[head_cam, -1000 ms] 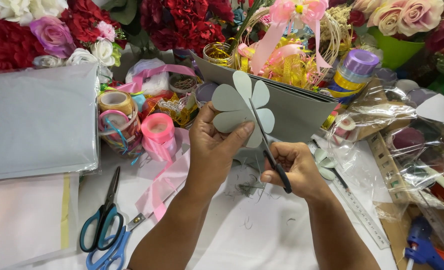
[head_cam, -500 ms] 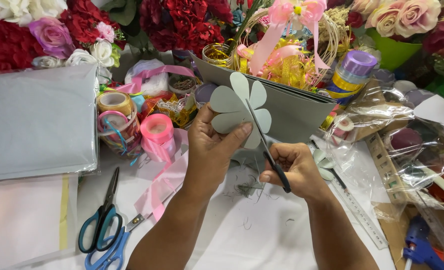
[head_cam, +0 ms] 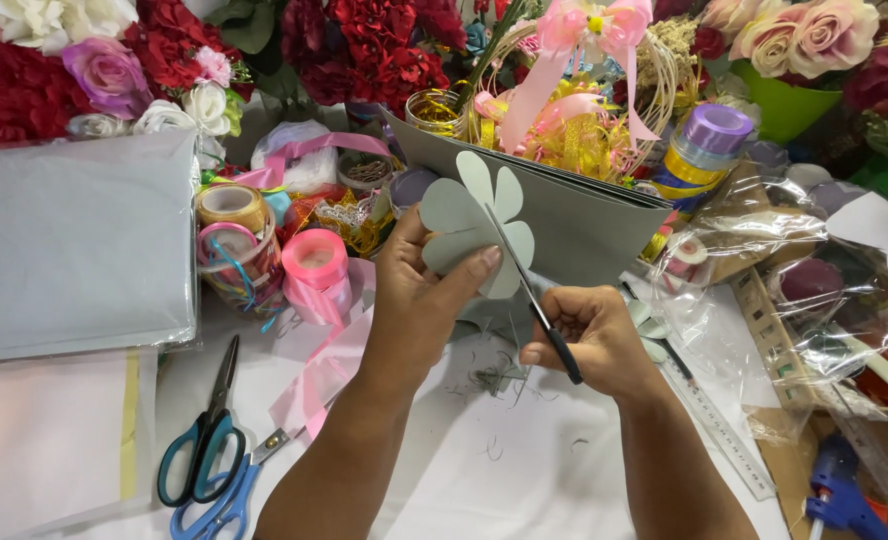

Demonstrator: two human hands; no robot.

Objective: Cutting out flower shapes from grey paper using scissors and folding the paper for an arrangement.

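Barely anything shifts since a second ago: my left hand (head_cam: 419,300) keeps pinching the grey paper flower (head_cam: 469,220) while my right hand (head_cam: 584,335), clamped on the scissors (head_cam: 529,290), works its blades just beside that pinch.

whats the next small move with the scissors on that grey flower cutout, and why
Probably one short snip onward along the petal edge. The left hand pinches the grey flower cutout upright, and the right hand has the black-handled scissors laid against its right side, blade tip near the centre.

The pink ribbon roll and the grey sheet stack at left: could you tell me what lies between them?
In the head view, stacked tape rolls stand between the pink ribbon roll and the grey sheet stack.
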